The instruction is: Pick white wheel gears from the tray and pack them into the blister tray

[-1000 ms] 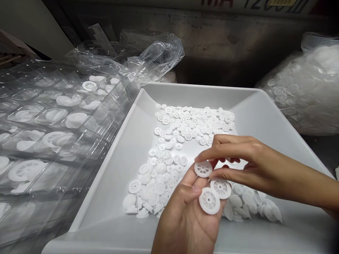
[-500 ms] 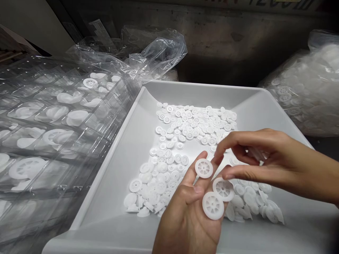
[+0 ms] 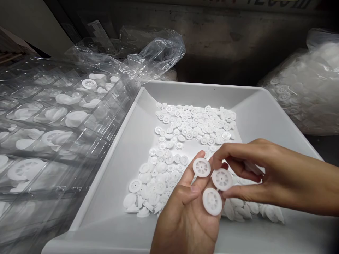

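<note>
My left hand is palm up, its thumb bent over the fingers, holding small white plastic spoked wheels. One wheel sits on its fingertips, with a thin stem below it. Another wheel rests over the palm. Between them is a third wheel, its right edge between the thumb and fingers of my right hand. Something pale and translucent shows inside the curl of my right hand; I cannot make out what it is. Both hands are above a white tray of loose wheels.
Left of the tray are clear plastic compartment trays holding white parts. A crumpled clear bag lies behind them. At the right stands a clear bag full of white wheels. A dark wall rises at the back.
My right hand has moved slightly down, and its fingers have closed at the middle wheel. That wheel has lifted and tilted a little. The left hand has barely moved.
</note>
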